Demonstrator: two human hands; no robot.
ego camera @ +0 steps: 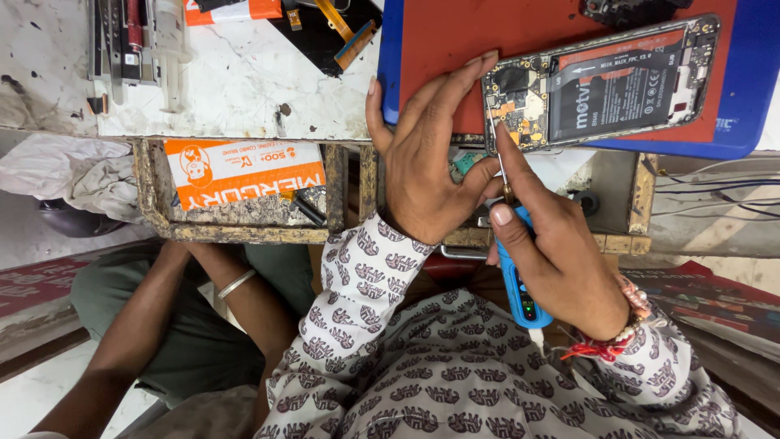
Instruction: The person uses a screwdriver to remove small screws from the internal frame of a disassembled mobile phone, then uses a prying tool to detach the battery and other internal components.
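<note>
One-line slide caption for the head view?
Left hand steadies an opened phone while right hand works a blue screwdriver on it.

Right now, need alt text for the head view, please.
The right hand holds a blue electric screwdriver with its tip on an opened smartphone lying on a red and blue work mat. The left hand steadies the phone's end.

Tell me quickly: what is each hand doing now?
Left hand: open, fingers resting on the opened phone.
Right hand: closed on the blue electric screwdriver, tip at the phone.
</note>
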